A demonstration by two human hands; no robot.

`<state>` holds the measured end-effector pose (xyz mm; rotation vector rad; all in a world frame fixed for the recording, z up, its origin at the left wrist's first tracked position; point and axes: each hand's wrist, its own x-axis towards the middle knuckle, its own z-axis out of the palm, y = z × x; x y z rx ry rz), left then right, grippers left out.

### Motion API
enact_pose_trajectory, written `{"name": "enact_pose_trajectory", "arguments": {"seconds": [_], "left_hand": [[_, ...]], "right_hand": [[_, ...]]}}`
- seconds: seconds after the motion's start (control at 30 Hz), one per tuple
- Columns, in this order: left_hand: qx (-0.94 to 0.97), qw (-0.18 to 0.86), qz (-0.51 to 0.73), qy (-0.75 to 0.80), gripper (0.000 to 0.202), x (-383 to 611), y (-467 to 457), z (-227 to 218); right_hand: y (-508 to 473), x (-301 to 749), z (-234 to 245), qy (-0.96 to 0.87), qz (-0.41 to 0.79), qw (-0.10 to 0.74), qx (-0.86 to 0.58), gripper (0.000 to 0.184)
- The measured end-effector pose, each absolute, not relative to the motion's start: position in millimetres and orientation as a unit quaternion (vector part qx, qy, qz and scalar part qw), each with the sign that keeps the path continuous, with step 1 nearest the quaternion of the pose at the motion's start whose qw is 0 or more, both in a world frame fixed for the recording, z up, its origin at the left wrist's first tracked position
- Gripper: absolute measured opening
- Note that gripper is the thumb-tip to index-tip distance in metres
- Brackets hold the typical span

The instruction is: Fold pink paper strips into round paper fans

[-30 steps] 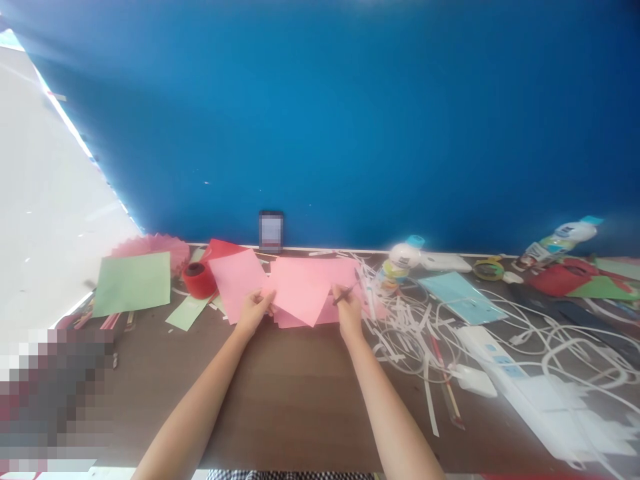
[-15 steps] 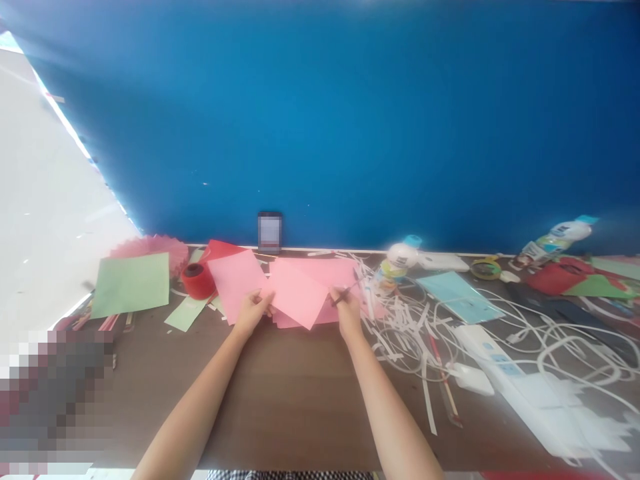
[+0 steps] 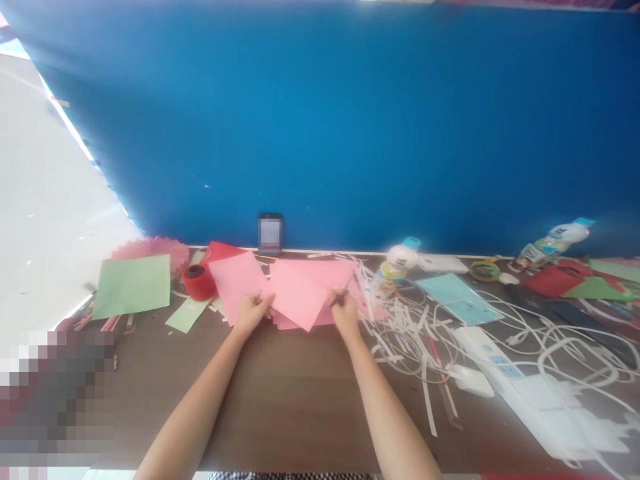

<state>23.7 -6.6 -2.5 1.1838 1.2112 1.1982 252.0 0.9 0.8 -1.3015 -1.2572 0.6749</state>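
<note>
A pink paper sheet (image 3: 299, 299) lies tilted on a stack of pink sheets on the brown table (image 3: 285, 393). My left hand (image 3: 253, 312) pinches the sheet's left corner, fingers closed on it. My right hand (image 3: 344, 311) is closed round a thin dark pen (image 3: 343, 295), with the tip over the sheet's right edge. Another pink sheet (image 3: 236, 282) lies just left of my left hand.
A red tape roll (image 3: 199, 281), green sheets (image 3: 133, 285) and a pink paper fan (image 3: 150, 248) lie at the left. A phone (image 3: 271, 233) leans on the blue wall. White paper strips (image 3: 405, 320), cables, a power strip (image 3: 493, 350), bottles (image 3: 397, 265) and a light blue sheet (image 3: 457, 297) crowd the right.
My right hand with the pen has shifted slightly left along the sheet's edge. My left hand keeps its hold on the corner.
</note>
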Motion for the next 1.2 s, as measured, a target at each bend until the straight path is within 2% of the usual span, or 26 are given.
{"name": "enact_pose_trajectory", "arguments": {"seconds": [0.17, 0.27, 0.4, 0.57, 0.63, 0.93, 1.2], "left_hand": [[0.469, 0.484, 0.526, 0.519, 0.031, 20, -6, 1], [0.430, 0.447, 0.566, 0.543, 0.031, 18, -3, -1], [0.371, 0.382, 0.623, 0.573, 0.031, 16, 2, -9], [0.317, 0.339, 0.676, 0.573, 0.031, 13, 6, -14], [0.306, 0.331, 0.692, 0.564, 0.031, 12, 6, -15], [0.278, 0.317, 0.706, 0.568, 0.029, 11, 6, -16], [0.280, 0.306, 0.695, 0.587, 0.030, 12, 7, -16]], "right_hand": [[3, 262, -2, -0.493, 0.222, 0.623, -0.565, 0.025], [4, 272, -3, -0.466, 0.157, 0.609, -0.622, 0.029], [8, 280, -6, -0.423, 0.085, 0.599, -0.675, 0.023], [9, 277, -2, -0.363, 0.138, 0.719, -0.576, 0.023], [7, 275, 0, -0.355, 0.154, 0.743, -0.546, 0.022], [1, 270, 2, -0.403, 0.138, 0.722, -0.545, 0.027], [5, 268, -5, -0.377, 0.190, 0.729, -0.539, 0.015]]}}
